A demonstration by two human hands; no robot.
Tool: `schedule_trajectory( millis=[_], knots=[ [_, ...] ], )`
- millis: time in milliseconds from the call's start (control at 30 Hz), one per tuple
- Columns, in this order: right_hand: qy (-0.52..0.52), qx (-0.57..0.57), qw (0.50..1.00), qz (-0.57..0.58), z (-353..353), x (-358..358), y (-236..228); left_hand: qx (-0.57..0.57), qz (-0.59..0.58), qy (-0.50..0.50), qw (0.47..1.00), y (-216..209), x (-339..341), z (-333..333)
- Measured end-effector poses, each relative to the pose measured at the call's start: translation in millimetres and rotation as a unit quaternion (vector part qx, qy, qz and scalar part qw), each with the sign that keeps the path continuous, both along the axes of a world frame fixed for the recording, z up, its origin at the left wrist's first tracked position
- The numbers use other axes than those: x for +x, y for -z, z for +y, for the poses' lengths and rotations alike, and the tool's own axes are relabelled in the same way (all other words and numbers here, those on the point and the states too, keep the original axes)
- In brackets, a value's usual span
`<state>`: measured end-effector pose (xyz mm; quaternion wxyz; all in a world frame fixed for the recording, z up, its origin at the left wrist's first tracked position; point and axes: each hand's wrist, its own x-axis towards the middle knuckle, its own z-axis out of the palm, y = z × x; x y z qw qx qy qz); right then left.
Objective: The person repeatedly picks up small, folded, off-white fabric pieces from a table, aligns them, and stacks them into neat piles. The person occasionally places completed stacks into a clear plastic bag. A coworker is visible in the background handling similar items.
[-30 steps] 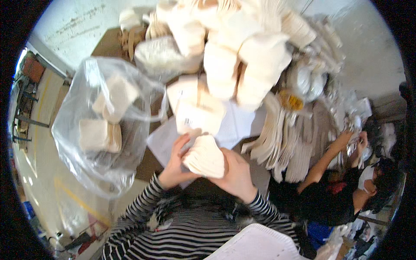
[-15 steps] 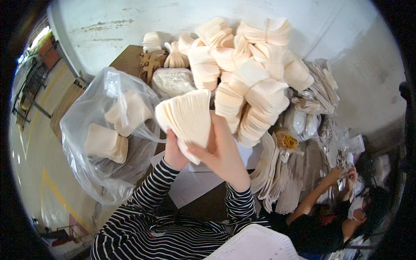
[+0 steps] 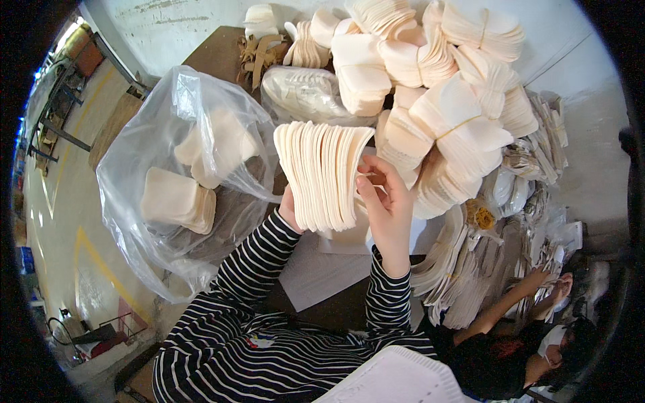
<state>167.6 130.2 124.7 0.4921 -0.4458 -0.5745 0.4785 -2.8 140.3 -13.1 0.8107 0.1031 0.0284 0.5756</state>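
Note:
A thick stack of cream, soft-looking pads [image 3: 322,176] is held up in front of me, its many layered edges facing me. My left hand [image 3: 289,209] grips the stack from its lower left side, the fingers mostly hidden behind it. At the right side, my right hand [image 3: 386,201] has thumb and bent fingers closed at the edge of the outermost pads. Left of the stack lies an open clear plastic bag [image 3: 127,232] with a bundle of similar pads [image 3: 176,196] and more loose pads [image 3: 218,151] in it.
Tied bundles of cream pads [image 3: 460,121] are heaped against the wall. A clear-wrapped pack [image 3: 302,94] and brown strips [image 3: 259,57] lie near them. White sheets [image 3: 312,272] lie below my hands. Yellow rubber bands [image 3: 482,217] and grey-white stacks [image 3: 457,282] are at right, beside a co-worker's hands [image 3: 554,289].
The stack has turned more upright, with its layered edges squared toward me. My right hand has moved from below the stack to its right side. The view has shifted.

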Motion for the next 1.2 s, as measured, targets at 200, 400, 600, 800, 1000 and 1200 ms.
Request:
schedule_trajectory(
  millis=[200, 400, 600, 800, 1000, 1200],
  knots=[
    [-0.02, 0.047, 0.998, 0.029, -3, -17, 2, -0.052, -0.028, -0.002, 0.998, 23, 3, 2],
    [-0.016, 0.059, 0.997, 0.046, -3, -15, 5, 0.045, 0.003, -0.083, 0.996, -5, 8, 0],
    [-0.026, 0.041, 0.997, 0.063, -5, -17, 3, -0.004, 0.013, -0.065, 0.998, 26, 1, 4],
    [0.02, 0.069, 0.995, 0.075, -7, -20, 6, -0.049, -0.092, 0.002, 0.995, 37, 0, 5],
    [0.006, 0.105, 0.993, -0.054, -7, -10, 3, -0.071, -0.139, 0.034, 0.987, 37, -3, 5],
    [0.011, 0.125, 0.992, -0.033, -9, -13, 0, -0.066, -0.132, 0.025, 0.989, 43, -6, 5]
  ],
)
